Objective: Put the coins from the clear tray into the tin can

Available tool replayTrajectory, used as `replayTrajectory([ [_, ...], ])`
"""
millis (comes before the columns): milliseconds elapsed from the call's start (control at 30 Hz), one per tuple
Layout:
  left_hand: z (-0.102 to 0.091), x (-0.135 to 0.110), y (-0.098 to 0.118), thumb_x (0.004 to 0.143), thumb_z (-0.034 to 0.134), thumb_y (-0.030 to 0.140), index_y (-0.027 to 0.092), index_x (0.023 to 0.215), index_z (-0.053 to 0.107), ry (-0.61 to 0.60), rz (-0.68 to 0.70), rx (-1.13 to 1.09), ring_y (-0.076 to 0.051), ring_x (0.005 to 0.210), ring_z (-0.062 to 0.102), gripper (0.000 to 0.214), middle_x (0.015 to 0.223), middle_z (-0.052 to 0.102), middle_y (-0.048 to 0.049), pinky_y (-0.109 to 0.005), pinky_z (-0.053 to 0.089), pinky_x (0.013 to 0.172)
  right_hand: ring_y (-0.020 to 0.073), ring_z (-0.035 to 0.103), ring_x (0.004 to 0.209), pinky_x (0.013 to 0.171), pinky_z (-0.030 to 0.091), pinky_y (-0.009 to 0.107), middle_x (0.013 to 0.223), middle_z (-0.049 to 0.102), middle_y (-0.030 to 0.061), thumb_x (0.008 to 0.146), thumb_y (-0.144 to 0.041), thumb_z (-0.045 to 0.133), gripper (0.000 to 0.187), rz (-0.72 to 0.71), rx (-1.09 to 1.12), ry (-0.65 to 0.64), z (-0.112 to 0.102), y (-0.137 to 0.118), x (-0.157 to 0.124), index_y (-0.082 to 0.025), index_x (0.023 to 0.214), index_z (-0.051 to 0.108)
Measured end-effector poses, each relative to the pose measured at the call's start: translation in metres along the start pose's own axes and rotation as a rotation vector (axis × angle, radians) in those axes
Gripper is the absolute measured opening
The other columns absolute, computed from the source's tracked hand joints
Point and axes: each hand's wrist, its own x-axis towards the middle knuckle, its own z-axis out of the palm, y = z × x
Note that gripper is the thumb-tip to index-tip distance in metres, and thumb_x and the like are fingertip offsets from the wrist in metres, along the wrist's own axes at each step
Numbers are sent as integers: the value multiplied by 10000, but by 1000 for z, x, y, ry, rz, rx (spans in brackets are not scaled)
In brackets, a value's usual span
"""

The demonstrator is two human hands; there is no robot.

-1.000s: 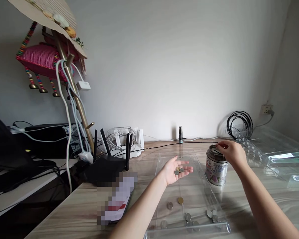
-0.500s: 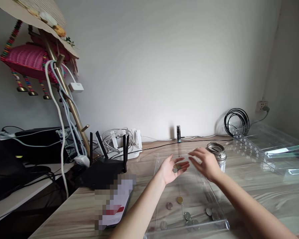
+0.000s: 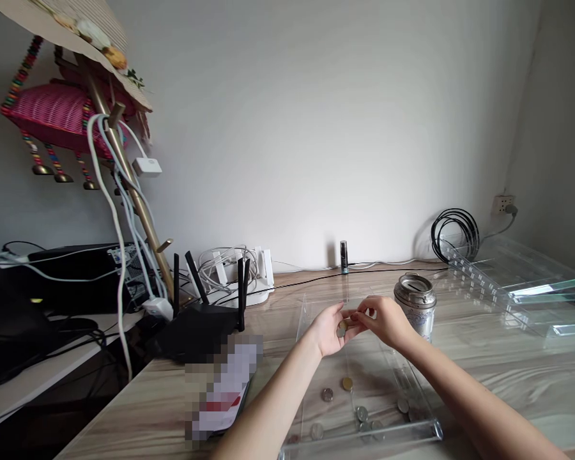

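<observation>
My left hand (image 3: 331,329) is palm up and cupped, with a coin (image 3: 342,328) showing on its fingers. The fingers of my right hand (image 3: 384,321) are pinched together at the left fingertips; what lies in the pinch is hidden. Below both hands is a clear plastic tray (image 3: 434,430). Several loose coins lie in it, among them a gold-coloured coin (image 3: 347,384) and a silver one (image 3: 362,414). Just beyond my right hand stands a metal coin bank (image 3: 414,305) shaped like a milk can, with a slot in its lid.
A phone (image 3: 227,393), partly blurred out, lies left of my left forearm. Behind it sit a black router (image 3: 196,329) and a white device with coiled cable (image 3: 242,275). A small bottle (image 3: 344,257) stands by the wall. More clear plastic trays (image 3: 522,287) are at the right.
My right hand has moved left and down, away from the coin bank, to the left fingertips, and its fingers have closed. More of the coin bank shows. The left hand has barely moved.
</observation>
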Motion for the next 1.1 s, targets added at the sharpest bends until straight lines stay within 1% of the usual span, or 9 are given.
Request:
replayTrajectory([
  [167, 1, 0, 1, 788, 421, 221, 21, 912, 539, -16, -5, 30, -199, 841, 593, 263, 779, 620, -144, -176, 477, 580, 109, 518, 631, 576, 357, 210, 754, 621, 5, 770, -345, 418, 248, -27, -15, 156, -25, 4, 1, -246, 770, 645],
  [300, 1, -1, 0, 739, 422, 66, 41, 910, 542, 9, 59, 137, -92, 637, 589, 210, 762, 625, -105, -114, 404, 452, 150, 534, 700, 566, 351, 233, 796, 632, 16, 725, -392, 457, 241, 209, -218, 437, -66, 36, 3, -254, 772, 649],
  [467, -1, 0, -2, 750, 471, 149, 117, 803, 495, -47, 133, 382, 11, 332, 286, 67, 807, 632, -93, -148, 89, 303, 154, 533, 589, 468, 302, 227, 649, 629, 8, 639, -430, 521, 223, 472, -280, 196, -91, 80, 4, -269, 696, 664],
  [533, -1, 0, -2, 737, 514, 223, 131, 760, 471, -40, 180, 475, 10, 331, 254, 104, 790, 634, -94, -166, 64, 325, 155, 534, 604, 476, 307, 228, 654, 627, 11, 651, -426, 508, 228, 443, -299, 213, -89, 81, 3, -265, 696, 663],
  [667, -1, 1, -3, 678, 589, 314, 141, 718, 481, 27, 284, 536, 7, 323, 215, 207, 551, 541, 10, -181, 59, 350, 164, 527, 766, 589, 352, 242, 783, 619, 36, 740, -366, 431, 260, 184, -318, 511, -70, 49, 1, -229, 794, 645],
  [767, 2, 0, -4, 647, 616, 352, 134, 714, 520, 48, 311, 514, 6, 329, 172, 247, 443, 339, 84, -184, 47, 360, 128, 524, 681, 593, 366, 226, 762, 602, 34, 768, -360, 416, 266, -20, -160, 334, -44, 17, -2, -216, 840, 627],
  [900, 6, -2, -5, 634, 628, 370, 126, 709, 540, 32, 316, 481, 7, 349, 137, 270, 449, 232, 100, -180, 29, 368, 108, 503, 568, 527, 359, 216, 720, 594, 14, 770, -375, 426, 249, -78, -15, 11, -11, -6, -6, -227, 828, 618],
  [1000, 7, -3, -5, 674, 588, 385, 127, 743, 546, -36, 239, 405, 3, 351, 141, 270, 470, 254, 90, -172, 29, 358, 122, 514, 624, 547, 361, 220, 750, 598, 25, 781, -337, 418, 235, -77, -30, 55, -8, -6, -7, -224, 781, 624],
  [1100, 5, -3, -2, 736, 510, 366, 113, 829, 560, -103, 103, 284, -1, 352, 163, 273, 500, 310, 69, -158, 45, 338, 145, 519, 747, 625, 367, 239, 810, 607, 39, 782, -308, 416, 230, -61, -121, 249, -28, 5, -5, -229, 783, 632],
])
